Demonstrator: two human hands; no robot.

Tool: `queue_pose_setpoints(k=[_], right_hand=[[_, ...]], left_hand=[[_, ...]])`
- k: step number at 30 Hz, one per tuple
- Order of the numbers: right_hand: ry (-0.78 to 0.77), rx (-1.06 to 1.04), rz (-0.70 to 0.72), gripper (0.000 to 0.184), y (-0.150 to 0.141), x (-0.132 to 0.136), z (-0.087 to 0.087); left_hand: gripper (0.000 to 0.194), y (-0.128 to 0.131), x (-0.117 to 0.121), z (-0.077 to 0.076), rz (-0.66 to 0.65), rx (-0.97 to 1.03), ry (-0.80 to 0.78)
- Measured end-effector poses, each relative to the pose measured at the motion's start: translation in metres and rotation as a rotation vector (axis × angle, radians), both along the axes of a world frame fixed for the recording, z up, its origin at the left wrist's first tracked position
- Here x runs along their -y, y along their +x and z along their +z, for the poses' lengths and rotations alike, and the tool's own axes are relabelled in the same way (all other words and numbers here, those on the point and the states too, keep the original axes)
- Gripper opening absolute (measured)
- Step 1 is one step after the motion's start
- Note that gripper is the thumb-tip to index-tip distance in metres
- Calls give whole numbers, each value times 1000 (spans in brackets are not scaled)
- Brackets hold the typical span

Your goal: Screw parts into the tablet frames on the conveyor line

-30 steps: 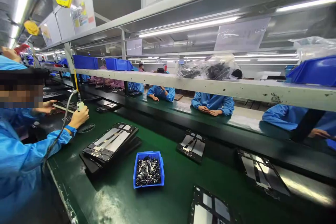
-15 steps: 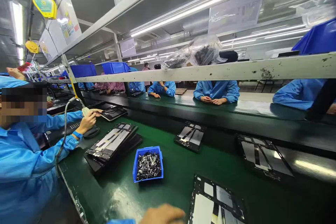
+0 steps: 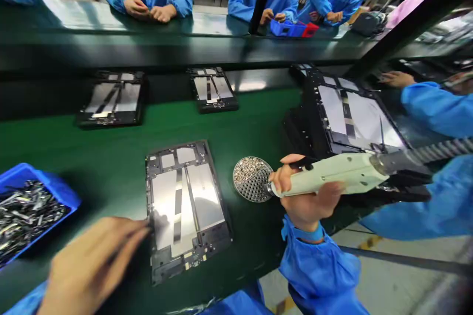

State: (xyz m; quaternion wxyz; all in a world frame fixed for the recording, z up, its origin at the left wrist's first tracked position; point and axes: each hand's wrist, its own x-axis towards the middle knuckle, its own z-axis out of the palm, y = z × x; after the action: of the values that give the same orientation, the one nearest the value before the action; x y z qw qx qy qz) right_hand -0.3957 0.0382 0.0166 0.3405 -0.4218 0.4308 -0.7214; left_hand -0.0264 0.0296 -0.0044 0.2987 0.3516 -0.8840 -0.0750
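My right hand point(image 3: 306, 202) is wrapped around a pale electric screwdriver point(image 3: 332, 174), which lies nearly level. Its tip reaches a round, perforated metal dish point(image 3: 260, 189) partly filled with tiny screws point(image 3: 249, 167). My left hand point(image 3: 96, 261) has its fingertips drawn together at the left edge of an opened tablet point(image 3: 201, 211); the hidden fingertips leave the exact grip unclear. The tablet lies flat on the green bench, its silvery inner plates and dark ribbon cables exposed.
A blue bin point(image 3: 66, 192) of small black and metal parts stands at left. Two more opened tablets, one left point(image 3: 127, 101) and one right point(image 3: 221, 89), lie farther back. A stack of tablets point(image 3: 364, 103) is at right, near a co-worker's hand point(image 3: 397, 79). Other people sit opposite.
The view has swung right and down. The screwdriver in my right hand and the screw dish now show. My left hand is now at the near tablet's left edge.
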Motion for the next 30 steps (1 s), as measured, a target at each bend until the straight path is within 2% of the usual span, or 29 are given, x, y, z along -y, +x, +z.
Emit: queue_pose_setpoints(k=[2, 4, 8, 18, 30], right_hand=[[15, -13, 17, 68, 6, 4, 0], [29, -10, 39, 70, 9, 5, -1], [49, 2, 56, 71, 10, 1, -4], [93, -21, 63, 70, 12, 3, -8], [72, -37, 67, 66, 12, 4, -9]], left_hand=[[20, -33, -16, -5, -110, 28, 70], [27, -53, -24, -11, -225, 54, 96], [25, -58, -24, -20, -327, 53, 64], [21, -60, -27, -15, -312, 84, -13], [22, -55, -33, -21, -291, 90, 22]])
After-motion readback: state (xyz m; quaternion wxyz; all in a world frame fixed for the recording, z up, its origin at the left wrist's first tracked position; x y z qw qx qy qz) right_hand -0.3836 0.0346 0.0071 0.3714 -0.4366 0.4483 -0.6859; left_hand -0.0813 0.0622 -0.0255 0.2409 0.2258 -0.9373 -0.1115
